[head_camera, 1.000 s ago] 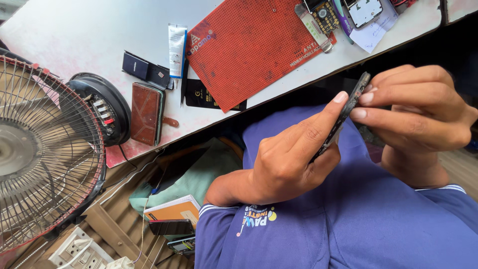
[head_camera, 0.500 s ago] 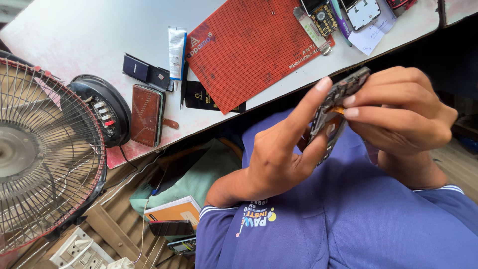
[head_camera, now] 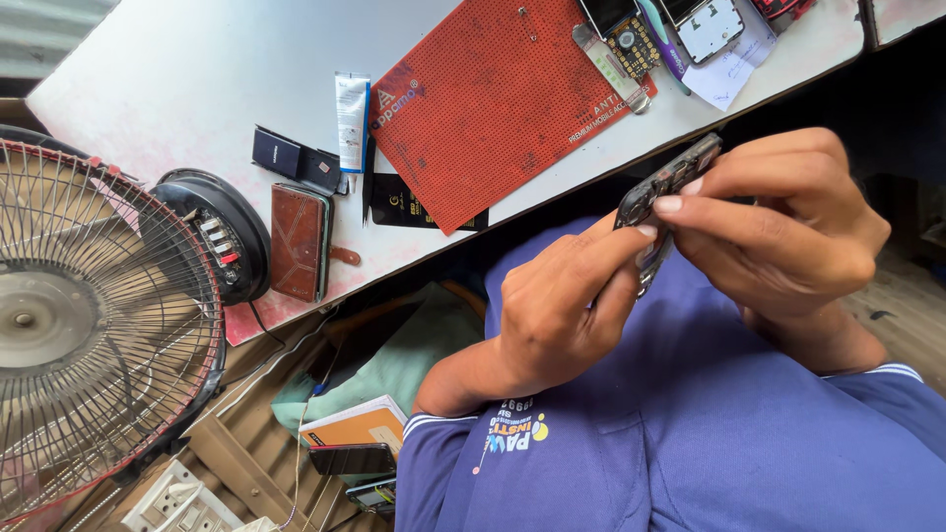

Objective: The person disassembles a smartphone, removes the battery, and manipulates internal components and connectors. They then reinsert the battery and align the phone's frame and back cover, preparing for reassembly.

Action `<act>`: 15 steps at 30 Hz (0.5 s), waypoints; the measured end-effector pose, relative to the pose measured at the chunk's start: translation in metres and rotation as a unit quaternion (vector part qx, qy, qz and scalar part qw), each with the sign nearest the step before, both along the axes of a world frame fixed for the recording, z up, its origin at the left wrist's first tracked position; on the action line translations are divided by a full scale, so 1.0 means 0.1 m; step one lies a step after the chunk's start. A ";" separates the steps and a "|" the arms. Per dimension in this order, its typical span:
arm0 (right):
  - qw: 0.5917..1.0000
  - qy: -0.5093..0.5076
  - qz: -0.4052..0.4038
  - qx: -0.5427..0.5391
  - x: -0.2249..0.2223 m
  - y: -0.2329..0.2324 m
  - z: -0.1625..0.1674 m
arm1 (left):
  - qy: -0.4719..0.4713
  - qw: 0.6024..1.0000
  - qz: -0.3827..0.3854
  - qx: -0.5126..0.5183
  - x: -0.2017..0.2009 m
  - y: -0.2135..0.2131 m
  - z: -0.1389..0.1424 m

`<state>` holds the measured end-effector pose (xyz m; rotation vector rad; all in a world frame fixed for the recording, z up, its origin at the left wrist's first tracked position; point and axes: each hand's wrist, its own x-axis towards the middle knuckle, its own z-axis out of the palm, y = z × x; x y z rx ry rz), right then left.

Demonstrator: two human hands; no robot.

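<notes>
Both hands meet over the lap, just below the table edge, and share one small dark phone part, apparently a bare circuit board or inner frame, though the angle makes that hard to settle. Its long axis slants from lower left up to upper right, its upper end toward the table. The right hand lies above and to the right of it, fingers curled closed along its upper half, thumb and forefinger pinching the edge. The left hand comes from below and to the left, loosely closed, its extended forefinger and thumb touching the lower end. Both are equally near. On the table lie a red perforated work mat and a brown phone case.
</notes>
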<state>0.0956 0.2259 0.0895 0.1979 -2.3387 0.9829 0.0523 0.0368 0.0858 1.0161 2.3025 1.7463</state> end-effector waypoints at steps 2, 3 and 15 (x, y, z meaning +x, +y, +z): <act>1.000 0.012 -0.006 0.007 0.01 -0.01 -0.03 | -0.032 0.999 0.002 0.006 0.00 -0.01 0.01; 1.000 0.023 -0.003 0.001 -0.01 -0.01 -0.06 | -0.058 0.998 -0.002 0.008 0.00 -0.02 0.01; 1.000 -0.002 0.016 0.024 -0.10 -0.07 -0.01 | -0.149 0.988 -0.001 0.043 -0.03 -0.11 -0.13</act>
